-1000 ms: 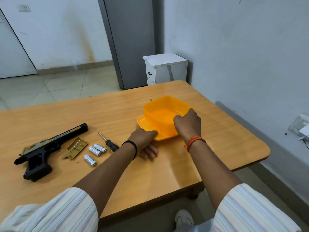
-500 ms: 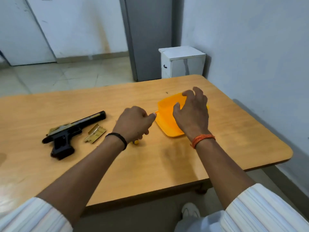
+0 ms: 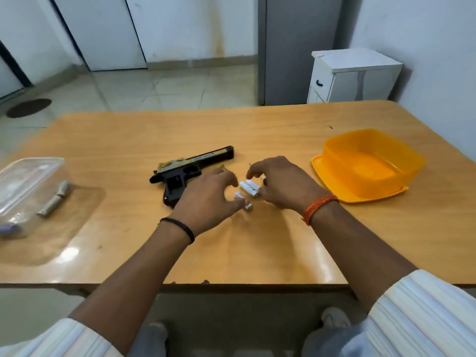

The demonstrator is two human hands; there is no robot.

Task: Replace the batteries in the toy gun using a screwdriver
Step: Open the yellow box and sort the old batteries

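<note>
The toy gun (image 3: 185,173) lies opened on the worktop (image 3: 257,243) beside three loose batteries (image 3: 247,189), which both hands' loosely spread, empty fingers (image 3: 253,170) close around, probably to gather them.

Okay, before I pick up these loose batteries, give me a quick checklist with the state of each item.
1. Batteries on the table between both hands: ok, three visible.
2. Left hand free to grasp: ok, fingers curled over the nearest battery, holding nothing.
3. Right hand free: ok, fingers hang over the other two.
4. Orange container ready for old cells: ok, open, sitting on its lid.
5. Toy gun battery bay open: cannot tell.
6. Screwdriver within reach: cannot tell, mostly hidden by the right hand.
</note>
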